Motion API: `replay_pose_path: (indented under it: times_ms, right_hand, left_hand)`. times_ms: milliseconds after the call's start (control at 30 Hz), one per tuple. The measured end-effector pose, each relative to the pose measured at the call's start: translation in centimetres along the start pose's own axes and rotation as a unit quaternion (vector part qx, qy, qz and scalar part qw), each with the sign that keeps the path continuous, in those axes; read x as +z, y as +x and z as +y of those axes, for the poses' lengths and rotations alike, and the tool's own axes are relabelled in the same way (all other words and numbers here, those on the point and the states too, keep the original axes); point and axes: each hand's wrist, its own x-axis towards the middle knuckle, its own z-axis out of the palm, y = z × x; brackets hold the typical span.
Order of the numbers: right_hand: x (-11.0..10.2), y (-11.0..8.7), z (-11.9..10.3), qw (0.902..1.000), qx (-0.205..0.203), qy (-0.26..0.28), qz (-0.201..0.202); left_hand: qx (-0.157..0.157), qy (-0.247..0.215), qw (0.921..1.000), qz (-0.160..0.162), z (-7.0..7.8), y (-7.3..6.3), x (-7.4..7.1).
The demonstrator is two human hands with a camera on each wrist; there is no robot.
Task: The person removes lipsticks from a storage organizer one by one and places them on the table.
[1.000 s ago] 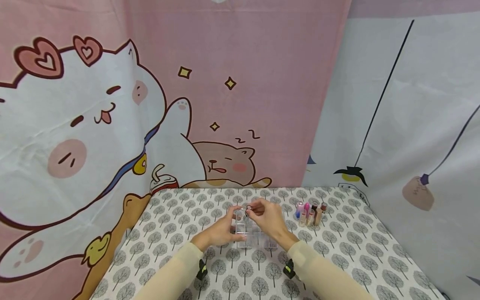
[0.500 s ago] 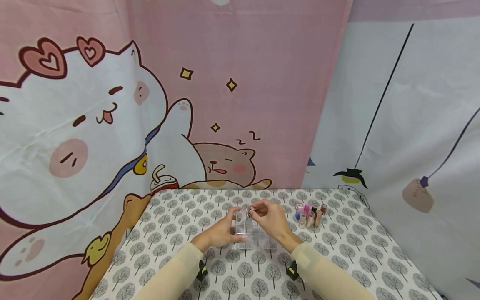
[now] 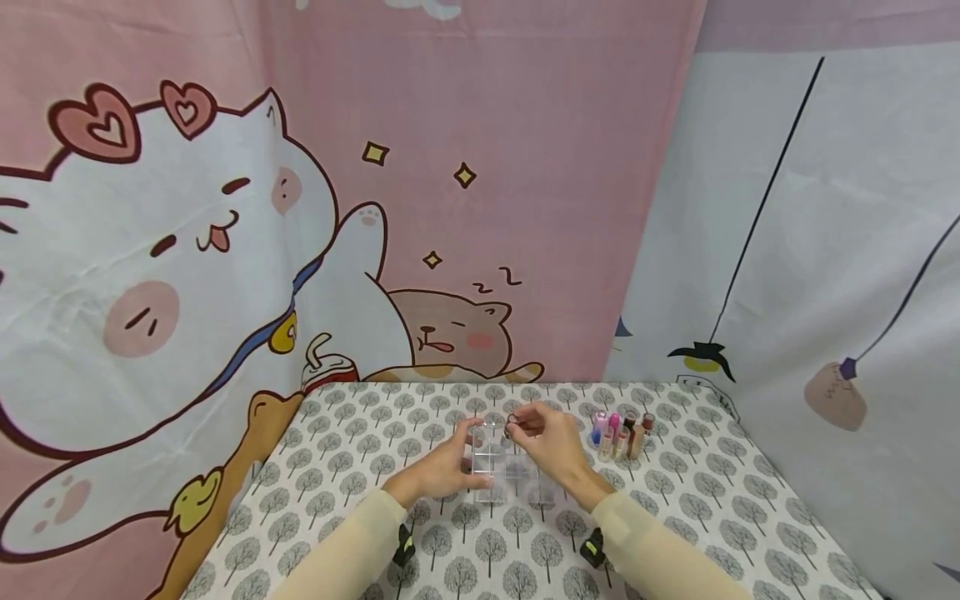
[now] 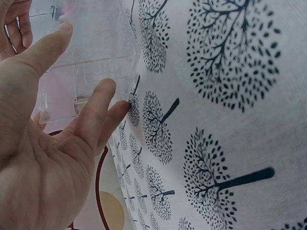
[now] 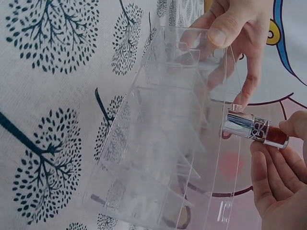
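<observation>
A clear plastic organizer (image 5: 153,120) with several square compartments stands on the table in front of me. My left hand (image 3: 442,469) grips its left side, thumb at the near edge and fingers toward the far edge. In the right wrist view, a small lip gloss tube (image 5: 254,130) with a shiny silver cap and dark red body lies pinched between the thumb and fingers of my right hand (image 3: 558,444). The tube is at the organizer's far rim, its silver end pointing toward the compartments. In the head view, my fingers mostly cover it.
Right of the organizer, a cluster of several lipsticks and lip gloss tubes (image 3: 621,435) stands upright. A tree-print cloth (image 3: 360,517) covers the table. Behind it hangs a pink cartoon curtain (image 3: 555,208).
My right hand has moved to the right along the organizer's far side with the lip gloss tube. The left hand keeps its grip. The whole head view has shifted slightly downward.
</observation>
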Motion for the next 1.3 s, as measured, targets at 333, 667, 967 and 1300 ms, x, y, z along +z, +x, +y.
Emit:
replay_pose_path:
  times_ms: [333,667,967,1300]
  right_hand:
    - [-0.6,-0.7,0.6,0.9993,0.035,0.009,0.006]
    - [-1.5,-0.8,0.7,0.9994,0.034,0.001,0.010]
    - [-2.1,-0.7,1.0,0.9995,0.021,-0.006,0.022]
    - [-3.0,-0.9,1.3,0.9990,0.037,-0.016,0.019]
  left_hand:
    - [-0.002,-0.002,1.0000,0.003,-0.5,-0.1,0.5]
    - [-0.006,-0.005,0.9999,0.006,-0.4,-0.1,0.6]
    - [-0.007,0.002,0.9999,0.008,-0.1,0.0,0.3]
    - [-0.008,0.001,0.9999,0.009,-0.2,0.1,0.3]
